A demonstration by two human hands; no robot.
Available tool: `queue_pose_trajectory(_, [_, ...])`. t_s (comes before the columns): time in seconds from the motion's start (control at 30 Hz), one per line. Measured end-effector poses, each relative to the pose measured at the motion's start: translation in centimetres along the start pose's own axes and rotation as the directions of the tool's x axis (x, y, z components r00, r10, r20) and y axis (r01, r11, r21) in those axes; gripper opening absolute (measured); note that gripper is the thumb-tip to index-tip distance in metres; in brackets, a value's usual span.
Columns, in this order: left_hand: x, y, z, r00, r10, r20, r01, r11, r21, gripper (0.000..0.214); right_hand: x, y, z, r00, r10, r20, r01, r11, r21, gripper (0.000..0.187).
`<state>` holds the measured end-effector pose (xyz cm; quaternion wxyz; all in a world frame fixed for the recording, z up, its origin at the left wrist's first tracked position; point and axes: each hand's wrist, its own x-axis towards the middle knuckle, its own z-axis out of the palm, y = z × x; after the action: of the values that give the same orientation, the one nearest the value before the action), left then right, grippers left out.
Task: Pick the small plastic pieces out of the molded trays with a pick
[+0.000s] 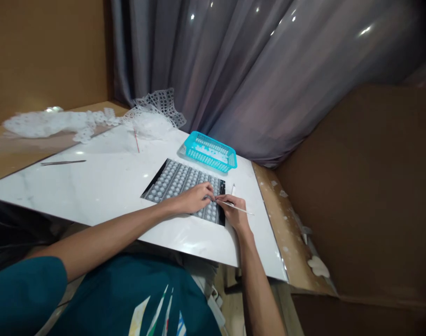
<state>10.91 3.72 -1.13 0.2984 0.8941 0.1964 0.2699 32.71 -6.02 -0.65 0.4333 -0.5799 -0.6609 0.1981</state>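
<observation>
A dark sheet [178, 179] covered in rows of small pale round dots lies on the white marble-look board [104, 182]. My left hand [193, 198] rests on the sheet's near right part, fingers curled and pressed onto the dots. My right hand [233, 210] sits at the sheet's right edge, closed in a pinch on thin metal tweezers [238, 207], whose tip points left toward my left fingertips. Whether the tweezers hold a dot is too small to tell.
A turquoise plastic basket [208, 151] stands just behind the sheet. White perforated leftover sheets [80, 121] are heaped at the back left. A second pair of tweezers [63, 162] lies at the left. A cardboard wall [366, 186] rises on the right; a grey curtain hangs behind.
</observation>
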Motion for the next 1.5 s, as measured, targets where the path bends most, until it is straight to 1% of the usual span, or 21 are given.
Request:
queue_pose_trajectory(0.13, [-0.1, 0.1, 0.0, 1.0, -0.003, 0.023, 0.003, 1.0, 0.014, 0.031, 0.1, -0.2, 0.4, 0.999, 0.001, -0.048, -0.001, 1.0, 0.002, 0.015])
queue_pose_trajectory(0.2, [-0.2, 0.2, 0.0, 1.0, 0.001, 0.027, -0.002, 1.0, 0.022, 0.029, 0.2, -0.2, 0.4, 0.994, 0.018, -0.105, -0.016, 1.0, 0.024, 0.016])
queue_pose_trajectory(0.3, [-0.2, 0.5, 0.0, 1.0, 0.025, 0.018, -0.026, 0.999, 0.028, 0.025, 0.3, -0.6, 0.0, 0.971, 0.074, -0.226, -0.059, 0.996, 0.071, 0.023])
queue_pose_trajectory(0.37, [-0.3, 0.6, 0.0, 0.999, 0.043, 0.004, -0.044, 0.999, 0.029, 0.024, 0.2, -1.0, -0.3, 0.962, 0.114, -0.249, -0.091, 0.991, 0.101, 0.024])
queue_pose_trajectory(0.43, [-0.3, 0.7, -0.1, 0.998, 0.058, -0.007, -0.057, 0.998, 0.028, 0.022, -0.2, -1.6, -0.6, 0.97, 0.143, -0.196, -0.123, 0.986, 0.112, 0.021])
queue_pose_trajectory(0.53, [-0.4, 0.8, -0.3, 0.997, 0.076, -0.006, -0.075, 0.997, 0.019, 0.021, -1.0, -2.2, -0.6, 0.984, 0.164, -0.067, -0.157, 0.983, 0.091, 0.018])
queue_pose_trajectory(0.6, [-0.5, 0.8, -0.4, 0.997, 0.082, 0.004, -0.082, 0.997, 0.014, 0.02, -1.5, -2.4, -0.4, 0.987, 0.158, -0.025, -0.156, 0.984, 0.087, 0.016])
queue_pose_trajectory(0.77, [-0.5, 1.1, -0.6, 0.997, 0.081, 0.014, -0.082, 0.996, 0.019, 0.023, -1.9, -2.1, 0.1, 0.99, 0.139, -0.011, -0.137, 0.985, 0.109, 0.015])
queue_pose_trajectory(0.93, [-0.5, 1.3, -0.6, 0.997, 0.074, 0.003, -0.074, 0.997, 0.036, 0.024, -1.8, -2.2, -0.1, 0.994, 0.101, -0.043, -0.099, 0.994, 0.052, 0.013])
queue_pose_trajectory(1.07, [-0.6, 1.2, -0.5, 0.998, 0.061, -0.004, -0.061, 0.997, 0.051, 0.025, -1.7, -2.5, -0.1, 0.996, 0.094, -0.007, -0.094, 0.995, 0.029, 0.015])
queue_pose_trajectory(1.17, [-0.6, 1.2, -0.5, 0.998, 0.065, 0.007, -0.065, 0.996, 0.054, 0.026, -1.8, -2.4, 0.0, 0.998, 0.062, -0.002, -0.062, 0.998, -0.033, 0.017])
queue_pose_trajectory(1.33, [-0.7, 1.1, -0.5, 0.998, 0.064, 0.027, -0.065, 0.997, 0.048, 0.027, -2.0, -1.6, 0.3, 0.999, -0.017, -0.032, 0.011, 0.982, -0.191, 0.013])
queue_pose_trajectory(1.5, [-0.7, 0.7, -0.3, 0.997, 0.06, 0.041, -0.061, 0.998, 0.028, 0.029, -2.1, -1.5, 0.5, 0.997, -0.071, 0.004, 0.069, 0.956, -0.284, 0.016])
